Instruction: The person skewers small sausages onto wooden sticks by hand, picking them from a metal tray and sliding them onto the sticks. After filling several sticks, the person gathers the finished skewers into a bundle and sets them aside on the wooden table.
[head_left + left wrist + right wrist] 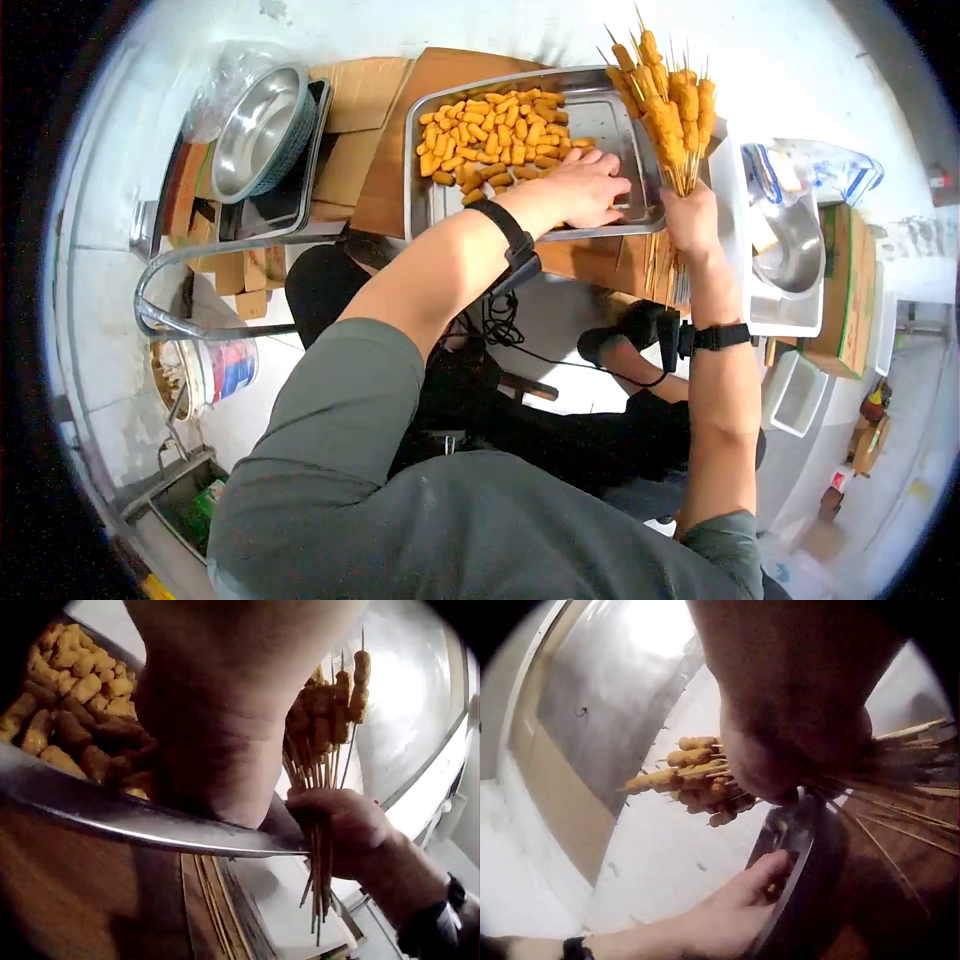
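Over the near right part of the metal tray, the left hand reached down beside the heaped orange pieces; its fingers looked slightly apart, though their tips were too hidden to tell whether they pinched anything. Just past the tray's right end, the right hand had its fingers clamped round a bundle of loaded skewers, food end up, bare stick ends jutting below the fist.
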A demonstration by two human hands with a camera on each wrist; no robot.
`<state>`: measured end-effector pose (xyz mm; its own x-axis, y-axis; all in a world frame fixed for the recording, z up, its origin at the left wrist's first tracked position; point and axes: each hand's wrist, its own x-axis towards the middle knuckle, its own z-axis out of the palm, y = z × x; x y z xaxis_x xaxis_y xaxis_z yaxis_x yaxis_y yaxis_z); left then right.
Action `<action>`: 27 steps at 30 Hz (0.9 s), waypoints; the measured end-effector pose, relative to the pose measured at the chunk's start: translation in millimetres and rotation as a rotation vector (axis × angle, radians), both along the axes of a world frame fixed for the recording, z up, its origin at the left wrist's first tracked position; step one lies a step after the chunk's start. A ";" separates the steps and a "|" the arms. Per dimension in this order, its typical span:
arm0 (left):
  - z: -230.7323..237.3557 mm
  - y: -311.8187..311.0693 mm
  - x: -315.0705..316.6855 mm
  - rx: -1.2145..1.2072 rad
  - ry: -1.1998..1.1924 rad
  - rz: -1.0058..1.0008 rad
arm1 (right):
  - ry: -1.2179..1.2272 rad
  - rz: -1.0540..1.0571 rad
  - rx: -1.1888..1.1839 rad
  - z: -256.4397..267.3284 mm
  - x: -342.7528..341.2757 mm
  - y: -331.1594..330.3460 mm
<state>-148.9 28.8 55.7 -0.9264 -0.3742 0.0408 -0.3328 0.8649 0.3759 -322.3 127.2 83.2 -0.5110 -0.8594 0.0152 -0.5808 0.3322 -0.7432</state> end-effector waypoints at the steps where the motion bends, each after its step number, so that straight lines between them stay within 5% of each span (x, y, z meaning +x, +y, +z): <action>1: -5.2 -3.6 -1.5 -0.001 -0.008 -0.010 | -0.008 -0.010 -0.001 -2.3 -1.8 -0.3; 11: -13.4 -54.0 84.2 -0.038 -0.385 -0.142 | -0.037 -0.054 0.067 -26.2 -12.8 -0.1; 14: -14.4 -74.3 51.7 -0.022 -0.207 -0.002 | -0.022 -0.044 0.092 -20.0 -9.7 0.7; 16: -16.7 -69.7 5.3 -0.239 0.005 0.232 | -0.036 -0.030 0.082 -25.6 -10.8 -0.4; 19: -26.5 -80.3 -13.9 -0.092 -0.215 0.317 | -0.056 -0.036 0.089 -27.2 -10.6 4.5; 25: -27.1 -73.4 40.1 -0.182 -0.322 -0.101 | -0.126 -0.066 0.153 -50.7 -16.2 5.5; 27: -1.4 -66.2 46.3 -0.189 -0.778 -0.196 | -0.062 -0.082 0.156 -46.4 -10.3 8.4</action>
<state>-102.6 -37.4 54.3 -0.7636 -0.2543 -0.5935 -0.2745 0.9598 -0.0580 -332.6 135.6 36.8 -0.5756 -0.8041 -0.1488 -0.5011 0.4906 -0.7128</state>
